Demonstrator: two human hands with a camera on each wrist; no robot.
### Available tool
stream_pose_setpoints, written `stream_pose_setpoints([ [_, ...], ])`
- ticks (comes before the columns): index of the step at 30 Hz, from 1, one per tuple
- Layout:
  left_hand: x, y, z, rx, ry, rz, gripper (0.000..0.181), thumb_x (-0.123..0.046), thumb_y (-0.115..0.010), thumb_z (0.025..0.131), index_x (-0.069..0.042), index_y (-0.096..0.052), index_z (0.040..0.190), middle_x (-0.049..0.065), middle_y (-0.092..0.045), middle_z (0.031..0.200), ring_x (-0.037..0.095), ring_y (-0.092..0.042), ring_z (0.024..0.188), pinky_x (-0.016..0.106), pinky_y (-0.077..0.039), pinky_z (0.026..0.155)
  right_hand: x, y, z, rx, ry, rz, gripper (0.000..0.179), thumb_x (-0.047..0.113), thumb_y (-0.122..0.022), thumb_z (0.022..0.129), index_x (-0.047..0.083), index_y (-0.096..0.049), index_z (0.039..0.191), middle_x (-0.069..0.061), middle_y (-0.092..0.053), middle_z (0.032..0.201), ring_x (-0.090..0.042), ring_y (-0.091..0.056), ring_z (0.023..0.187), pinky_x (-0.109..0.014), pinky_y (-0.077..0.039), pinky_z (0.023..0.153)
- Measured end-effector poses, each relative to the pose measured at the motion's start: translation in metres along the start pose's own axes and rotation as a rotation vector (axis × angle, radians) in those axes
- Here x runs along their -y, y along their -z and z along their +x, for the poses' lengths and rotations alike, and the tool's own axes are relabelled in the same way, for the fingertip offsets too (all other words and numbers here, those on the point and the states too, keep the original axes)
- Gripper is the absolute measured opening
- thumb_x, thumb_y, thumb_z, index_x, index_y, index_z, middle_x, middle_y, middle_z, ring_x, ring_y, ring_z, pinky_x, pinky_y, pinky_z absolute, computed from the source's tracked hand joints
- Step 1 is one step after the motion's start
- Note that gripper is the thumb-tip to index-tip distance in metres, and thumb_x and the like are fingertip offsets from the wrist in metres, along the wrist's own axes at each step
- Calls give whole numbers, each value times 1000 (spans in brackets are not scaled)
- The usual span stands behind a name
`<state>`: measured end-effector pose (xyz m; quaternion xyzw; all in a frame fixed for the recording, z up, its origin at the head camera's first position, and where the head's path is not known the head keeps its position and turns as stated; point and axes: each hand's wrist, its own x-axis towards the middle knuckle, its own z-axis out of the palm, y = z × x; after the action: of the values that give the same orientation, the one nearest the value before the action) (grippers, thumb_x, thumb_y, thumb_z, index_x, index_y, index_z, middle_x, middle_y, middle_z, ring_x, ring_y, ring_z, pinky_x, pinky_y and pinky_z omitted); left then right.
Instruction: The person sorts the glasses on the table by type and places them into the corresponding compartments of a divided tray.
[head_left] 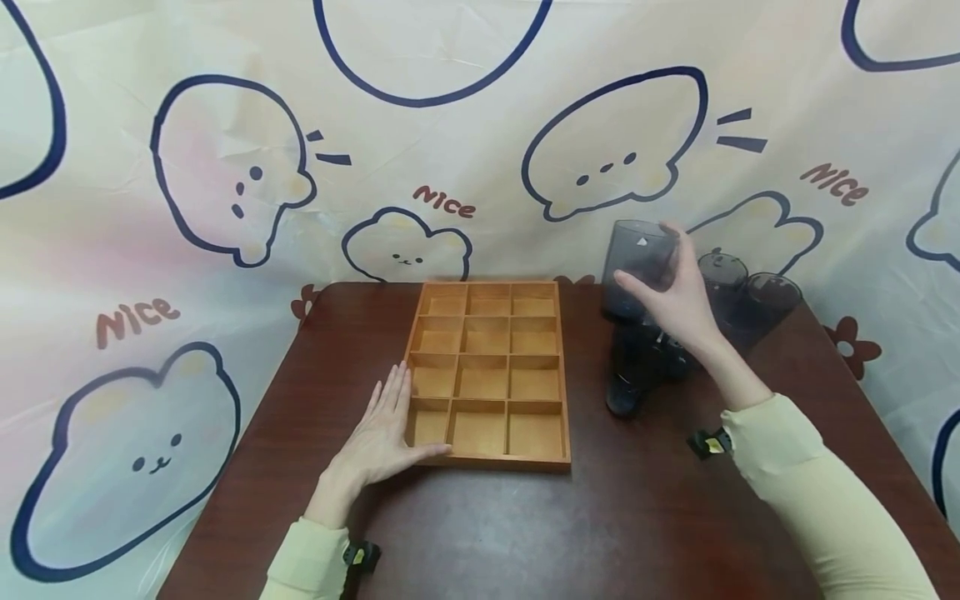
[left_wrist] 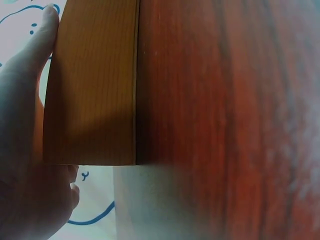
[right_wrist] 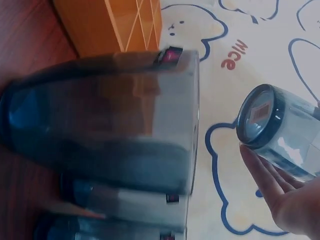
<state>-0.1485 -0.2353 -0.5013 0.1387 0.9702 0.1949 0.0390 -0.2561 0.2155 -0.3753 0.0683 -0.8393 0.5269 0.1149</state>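
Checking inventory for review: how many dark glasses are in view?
4 visible: one glass in the right hand, a second below it in the head view, a third and fourth farther right. Others may be hidden.

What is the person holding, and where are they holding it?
The right hand holds a dark cup by its side. The left hand holds nothing; it just touches the box at a corner.

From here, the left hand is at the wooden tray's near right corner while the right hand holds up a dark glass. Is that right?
Not quite: the head view shows the left hand at the near left corner of the wooden tray. The right hand does hold up a dark glass.
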Motion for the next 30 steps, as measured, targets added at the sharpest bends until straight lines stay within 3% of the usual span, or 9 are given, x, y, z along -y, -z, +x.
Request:
stream_pose_setpoints([
  [7, 1, -1, -2, -7, 11, 0, 139, -80, -75, 86, 4, -8, 174, 21, -2, 186, 39, -5, 175, 63, -10, 141, 16, -36, 6, 61, -53, -18, 107, 43, -80, 99, 18, -11, 176, -26, -31, 176, -52, -41, 160, -70, -40, 128],
  [16, 1, -1, 0, -16, 3, 31, 138, -83, -72, 86, 3, -10, 175, 20, -4, 186, 39, -8, 175, 61, -13, 142, 24, -74, 19, 102, -24, 35, 104, 35, -79, 100, 8, -12, 174, -26, -30, 175, -47, -39, 161, -67, -39, 130],
  [20, 1, 0, -1, -19, 1, 36, 138, -83, -72, 86, 3, -9, 175, 20, -5, 186, 38, -8, 175, 60, -14, 142, 27, -89, 25, 123, -70, 53, 105, 36, -78, 100, 8, -9, 174, -25, -26, 177, -44, -35, 163, -66, -35, 133],
  [30, -1, -1, 0, 0, 21, 52, 138, -85, -69, 86, 0, -8, 176, 17, -2, 187, 36, -6, 175, 57, -13, 143, 23, -120, 36, 63, -192, 63, 109, 34, -79, 100, 5, -5, 174, -28, -22, 179, -46, -29, 167, -61, -30, 137],
])
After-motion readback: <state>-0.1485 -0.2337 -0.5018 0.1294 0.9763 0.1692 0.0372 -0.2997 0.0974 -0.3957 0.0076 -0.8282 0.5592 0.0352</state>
